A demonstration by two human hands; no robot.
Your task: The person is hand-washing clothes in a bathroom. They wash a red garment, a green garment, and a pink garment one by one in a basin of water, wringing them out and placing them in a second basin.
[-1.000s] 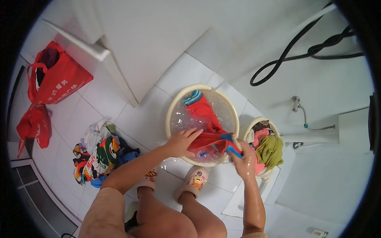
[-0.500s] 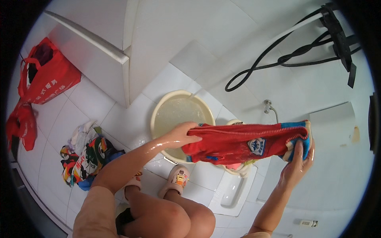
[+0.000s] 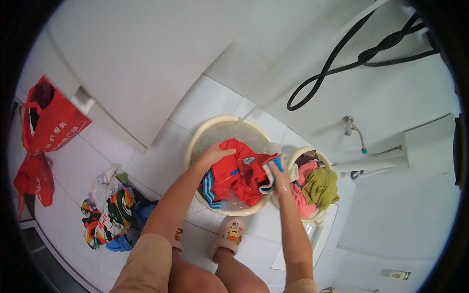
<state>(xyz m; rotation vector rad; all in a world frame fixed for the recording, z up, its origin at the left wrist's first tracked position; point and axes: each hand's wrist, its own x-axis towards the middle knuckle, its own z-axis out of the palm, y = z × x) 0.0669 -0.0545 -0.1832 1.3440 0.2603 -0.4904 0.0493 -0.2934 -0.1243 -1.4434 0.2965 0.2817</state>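
A red zip-up jacket (image 3: pixel 229 171) with blue and white striped trim lies bunched in a cream basin (image 3: pixel 191 141) of water, partly in the water. My left hand (image 3: pixel 215 155) grips its upper left part, the thumb lying over the cloth. On the other side my right hand (image 3: pixel 279 179) is closed on the blue and cream edge, close to the basin's right rim. A thin stream of water (image 3: pixel 243 117) runs down into the far side of the basin. Some of my fingers are hidden by the cloth.
A second cream basin (image 3: pixel 328 160) heaped with green, pink and dark clothes stands at the right. Clothes (image 3: pixel 115 210) lie piled on the tiles at the left, beyond them red bags (image 3: pixel 58 117). Black hoses (image 3: pixel 317 83) hang at the upper right, above a wall tap (image 3: pixel 348 126).
Both hands have brought the jacket from stretched out in the air at the right, left and down into the basin, where it is now bunched. The view has shifted too.
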